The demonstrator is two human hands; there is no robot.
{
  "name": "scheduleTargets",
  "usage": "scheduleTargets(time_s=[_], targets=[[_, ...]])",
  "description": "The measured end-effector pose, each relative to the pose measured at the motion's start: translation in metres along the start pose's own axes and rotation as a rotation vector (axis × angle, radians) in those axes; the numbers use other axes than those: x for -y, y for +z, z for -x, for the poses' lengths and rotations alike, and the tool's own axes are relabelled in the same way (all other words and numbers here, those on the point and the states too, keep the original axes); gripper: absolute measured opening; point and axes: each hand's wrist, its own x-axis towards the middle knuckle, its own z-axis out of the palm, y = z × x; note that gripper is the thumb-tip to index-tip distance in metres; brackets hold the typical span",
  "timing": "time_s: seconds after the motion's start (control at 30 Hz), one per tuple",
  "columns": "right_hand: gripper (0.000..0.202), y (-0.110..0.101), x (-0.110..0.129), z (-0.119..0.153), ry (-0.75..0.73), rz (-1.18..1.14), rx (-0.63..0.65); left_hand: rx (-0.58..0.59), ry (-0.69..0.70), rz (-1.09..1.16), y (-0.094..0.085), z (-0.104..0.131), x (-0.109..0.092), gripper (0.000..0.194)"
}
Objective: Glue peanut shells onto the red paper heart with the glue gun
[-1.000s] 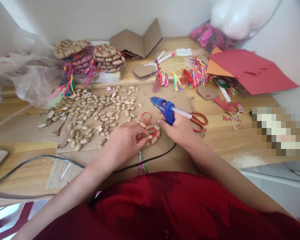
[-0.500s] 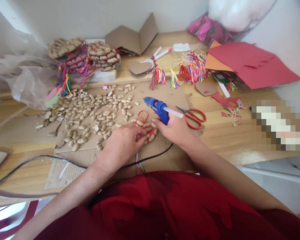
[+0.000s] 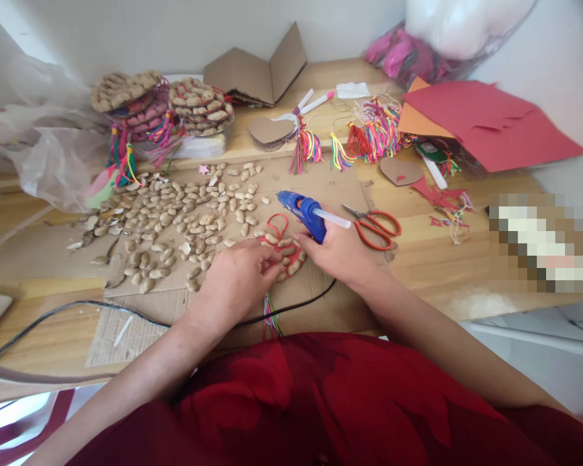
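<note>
My right hand (image 3: 340, 249) is wrapped round a blue hot glue gun (image 3: 304, 213), whose nozzle points up and to the left with a clear glue stick at its back. Just below it lies a red disc (image 3: 293, 259) with peanuts set around its rim, a red cord loop (image 3: 277, 225) at its top and a tassel (image 3: 271, 314) below. The fingers of my left hand (image 3: 245, 275) are pinched over a peanut at the disc's left side; the fingertips partly hide it. Loose peanuts (image 3: 175, 207) cover the cardboard to the left.
Orange-handled scissors (image 3: 376, 228) lie right of the glue gun. A black cord (image 3: 301, 303) crosses the cardboard in front. Stacked peanut discs (image 3: 201, 107), colourful tassels (image 3: 376, 126), cardboard hearts (image 3: 272, 131) and red sheets (image 3: 495, 123) are at the back.
The glue gun and my right hand have shifted very slightly left. My left hand stays at the disc, nearly unmoved.
</note>
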Motion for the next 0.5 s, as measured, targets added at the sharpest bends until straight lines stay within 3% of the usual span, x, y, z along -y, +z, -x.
scheduleTargets(time_s=[0.37,0.5], targets=[[0.023,0.0015,-0.0011,-0.0002,-0.010,0.002,0.006,-0.014,0.063,0.040,0.0011,0.0015,0.0036,0.010],[0.022,0.0009,-0.0001,-0.0003,-0.001,0.022,0.010,0.039,0.047,-0.049,0.0003,0.0016,0.0041,0.007]])
